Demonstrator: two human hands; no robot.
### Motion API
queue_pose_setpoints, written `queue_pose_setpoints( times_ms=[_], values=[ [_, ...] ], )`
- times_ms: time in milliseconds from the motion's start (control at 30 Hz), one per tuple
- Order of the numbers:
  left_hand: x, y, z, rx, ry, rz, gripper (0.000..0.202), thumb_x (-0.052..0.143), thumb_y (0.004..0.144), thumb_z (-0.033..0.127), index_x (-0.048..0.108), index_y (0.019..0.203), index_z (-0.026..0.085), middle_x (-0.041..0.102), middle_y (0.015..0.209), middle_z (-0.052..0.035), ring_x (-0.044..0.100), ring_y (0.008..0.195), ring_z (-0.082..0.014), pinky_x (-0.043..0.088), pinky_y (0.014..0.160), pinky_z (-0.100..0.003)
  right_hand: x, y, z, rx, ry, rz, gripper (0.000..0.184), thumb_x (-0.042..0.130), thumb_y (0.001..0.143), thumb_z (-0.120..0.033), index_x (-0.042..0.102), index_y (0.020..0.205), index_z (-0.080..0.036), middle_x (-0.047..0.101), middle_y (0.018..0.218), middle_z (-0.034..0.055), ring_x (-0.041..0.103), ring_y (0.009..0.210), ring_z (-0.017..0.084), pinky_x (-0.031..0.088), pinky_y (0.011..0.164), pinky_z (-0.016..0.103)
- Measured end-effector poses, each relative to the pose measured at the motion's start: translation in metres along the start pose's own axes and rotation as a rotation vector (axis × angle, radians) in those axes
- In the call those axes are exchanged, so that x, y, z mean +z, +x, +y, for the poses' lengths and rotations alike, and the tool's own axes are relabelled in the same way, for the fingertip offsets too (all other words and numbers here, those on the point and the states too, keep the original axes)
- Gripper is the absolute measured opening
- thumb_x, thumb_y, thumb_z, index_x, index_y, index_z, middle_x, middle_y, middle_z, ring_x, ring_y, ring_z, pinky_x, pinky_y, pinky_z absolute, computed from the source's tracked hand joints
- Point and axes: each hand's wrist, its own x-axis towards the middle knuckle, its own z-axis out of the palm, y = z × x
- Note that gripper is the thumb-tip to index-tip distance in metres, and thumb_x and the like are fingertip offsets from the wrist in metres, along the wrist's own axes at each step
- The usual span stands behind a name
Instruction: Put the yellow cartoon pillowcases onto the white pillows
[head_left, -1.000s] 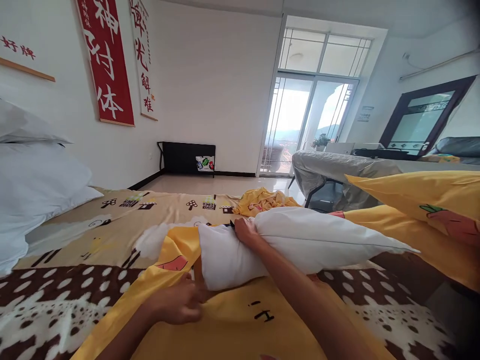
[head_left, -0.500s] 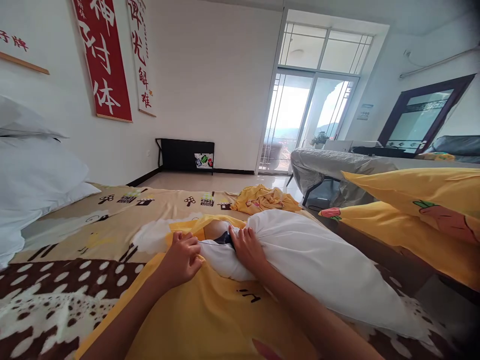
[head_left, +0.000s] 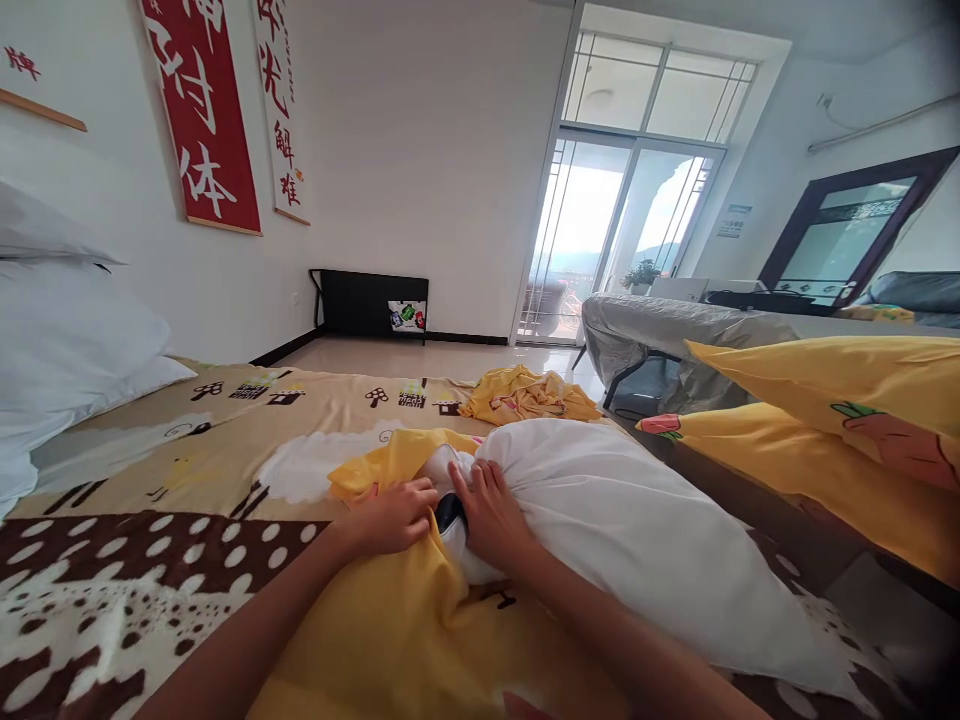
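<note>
A white pillow (head_left: 637, 530) lies on the bed, its near end bunched at the mouth of a yellow pillowcase (head_left: 405, 620). My left hand (head_left: 394, 515) grips the yellow pillowcase's edge, fingers curled round the cloth. My right hand (head_left: 487, 515) presses on the pillow's bunched end, fingers bent over it, right beside the left hand. A small dark patch shows between the two hands.
White pillows (head_left: 67, 340) are stacked at the left. Two yellow-cased pillows (head_left: 832, 410) lie at the right. A crumpled yellow cloth (head_left: 529, 393) sits at the bed's far edge. The patterned bedsheet (head_left: 187, 470) covers the bed. A grey-covered table (head_left: 675, 330) stands beyond.
The pillow's end has been turned and pushed toward the pillowcase mouth. My left hand moved up from the lower cloth to the case's edge, beside my right hand.
</note>
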Motion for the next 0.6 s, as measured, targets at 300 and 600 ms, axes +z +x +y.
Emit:
queue_pose_setpoints(
  times_ms=[300, 600],
  values=[
    [-0.002, -0.023, 0.018, 0.161, 0.088, -0.122, 0.019, 0.056, 0.066, 0.02, 0.041, 0.054, 0.017, 0.055, 0.072, -0.0012, 0.052, 0.074, -0.0156, 0.04, 0.083, -0.033, -0.047, -0.042, 0.0, -0.262, 0.137, -0.239, 0.052, 0.053, 0.084, -0.024, 0.047, 0.135, -0.021, 0.061, 0.113, 0.0131, 0.054, 0.105, 0.026, 0.037, 0.09, 0.04],
    [-0.01, -0.02, 0.058, 0.326, 0.031, -0.062, 0.012, 0.058, 0.064, 0.021, 0.047, 0.062, 0.018, 0.054, 0.085, -0.001, 0.049, 0.076, -0.0157, 0.039, 0.083, -0.034, -0.052, 0.026, 0.001, -0.172, 0.244, -0.335, 0.025, 0.05, 0.088, -0.024, 0.066, 0.107, -0.022, 0.067, 0.088, 0.0064, 0.059, 0.081, 0.018, 0.037, 0.069, 0.025]
  ],
)
